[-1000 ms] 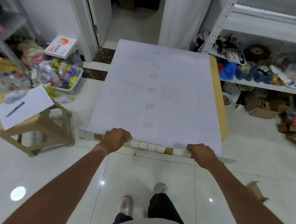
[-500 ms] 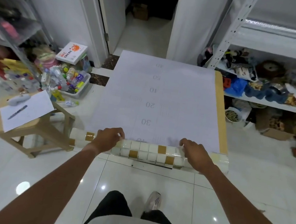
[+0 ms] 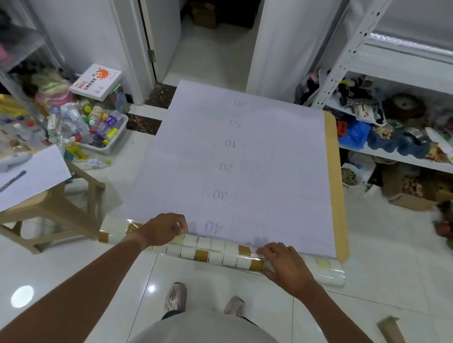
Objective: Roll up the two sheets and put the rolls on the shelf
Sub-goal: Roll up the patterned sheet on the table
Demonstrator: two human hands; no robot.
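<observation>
Hiding most of its tiled face underneath, the white sheet with printed numbers (image 3: 248, 168) lies on the floor, its rolled near edge (image 3: 222, 254) running nine to three o'clock, left hand (image 3: 164, 230) and right hand (image 3: 284, 262) curled over it, a beige plastic stool (image 3: 56, 209) at nine.

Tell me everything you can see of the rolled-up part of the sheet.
The roll lies on the floor tiles across the sheet's near edge, a glossy tube patterned in white and gold-brown squares. The left hand and right hand rest on top, fingers curled over it. Flat white backing with printed numbers extends beyond.
</observation>
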